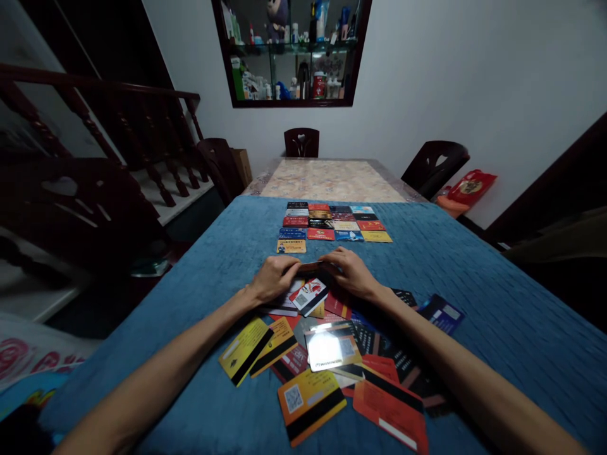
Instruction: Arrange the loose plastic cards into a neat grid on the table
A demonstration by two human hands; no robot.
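Between my left hand [275,277] and my right hand [349,270] is a plastic card [310,266], gripped at its two ends and seen nearly edge-on. Both hands are closed, thumbs and fingers pinching it just above the table. Below them lies a loose heap of cards, among them a white and red card [309,297], a shiny card [333,346], a yellow card [245,349], an orange-yellow card [312,404] and a red card [391,407]. Beyond my hands, several cards lie in neat rows; an orange card [291,246] starts the nearest row at its left end.
A blue cloth [199,303] covers the near part of the table, with a patterned tabletop [327,180] beyond. Dark wooden chairs [434,167] stand around it. A red bag [472,189] sits at the right, a stair railing [99,82] at the left.
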